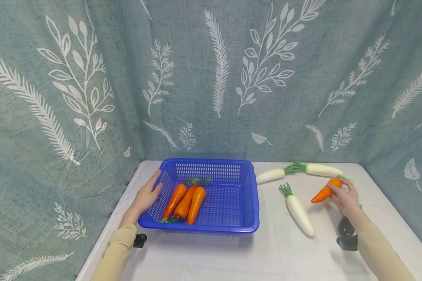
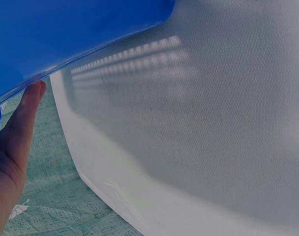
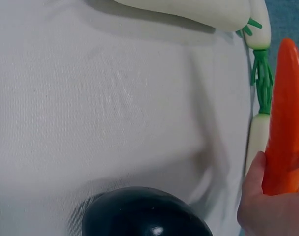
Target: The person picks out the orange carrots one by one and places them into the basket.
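Observation:
My right hand pinches an orange carrot above the right part of the table, its tapered end pointing left. In the right wrist view the thumb lies along the thick end of the carrot. Below that hand lies a glossy dark, rounded vegetable, partly hidden by the wrist in the head view. My left hand rests at the left rim of a blue plastic basket, fingers extended. Inside the basket, three carrots with green tops lie side by side at the left.
A white radish with green leaves lies between the basket and my right hand. Two more radishes, one on the left and one on the right, lie leaf to leaf along the table's back edge. A patterned curtain hangs behind.

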### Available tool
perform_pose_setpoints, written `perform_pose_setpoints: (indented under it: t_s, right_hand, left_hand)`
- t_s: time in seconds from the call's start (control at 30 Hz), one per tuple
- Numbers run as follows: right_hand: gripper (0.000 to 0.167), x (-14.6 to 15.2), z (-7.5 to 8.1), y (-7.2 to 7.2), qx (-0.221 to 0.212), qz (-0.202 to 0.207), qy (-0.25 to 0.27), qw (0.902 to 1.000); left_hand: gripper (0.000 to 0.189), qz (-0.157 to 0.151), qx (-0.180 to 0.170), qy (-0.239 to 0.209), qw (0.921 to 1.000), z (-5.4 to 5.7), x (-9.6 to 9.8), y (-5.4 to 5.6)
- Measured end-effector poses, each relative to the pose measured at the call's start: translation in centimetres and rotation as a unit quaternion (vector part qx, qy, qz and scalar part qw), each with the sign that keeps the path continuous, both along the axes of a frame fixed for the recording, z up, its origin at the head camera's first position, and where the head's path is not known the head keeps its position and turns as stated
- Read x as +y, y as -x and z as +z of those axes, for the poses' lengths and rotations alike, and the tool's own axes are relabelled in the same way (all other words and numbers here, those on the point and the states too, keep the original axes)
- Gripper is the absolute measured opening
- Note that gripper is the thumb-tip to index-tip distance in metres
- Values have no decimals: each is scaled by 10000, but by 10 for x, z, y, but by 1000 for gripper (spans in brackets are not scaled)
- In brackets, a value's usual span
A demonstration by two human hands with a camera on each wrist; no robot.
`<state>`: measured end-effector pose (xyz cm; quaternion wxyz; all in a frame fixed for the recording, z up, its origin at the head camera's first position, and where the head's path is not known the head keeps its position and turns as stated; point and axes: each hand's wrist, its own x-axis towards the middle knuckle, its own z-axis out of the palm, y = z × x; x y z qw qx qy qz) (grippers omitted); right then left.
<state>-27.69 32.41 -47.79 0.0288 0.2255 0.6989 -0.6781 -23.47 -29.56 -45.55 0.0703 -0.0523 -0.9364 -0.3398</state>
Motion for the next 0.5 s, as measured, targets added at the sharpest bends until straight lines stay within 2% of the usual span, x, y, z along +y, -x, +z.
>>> perform_pose_setpoints:
  t_s: [0.17,0.3,0.5]
  right_hand:
    - [83,-7,11,-9,62,300,305,9991]
    - [83,-10,13,-10,109,340,412,9985]
    - [88,-14,16,-9,400,563,579,9959]
  left_hand:
    - [53,25,-35,12,10000,0,0,0]
    - [53,26,-82,12,10000,1,0,0]
    - [53,13,-44,-13,10000,2,1,-1]
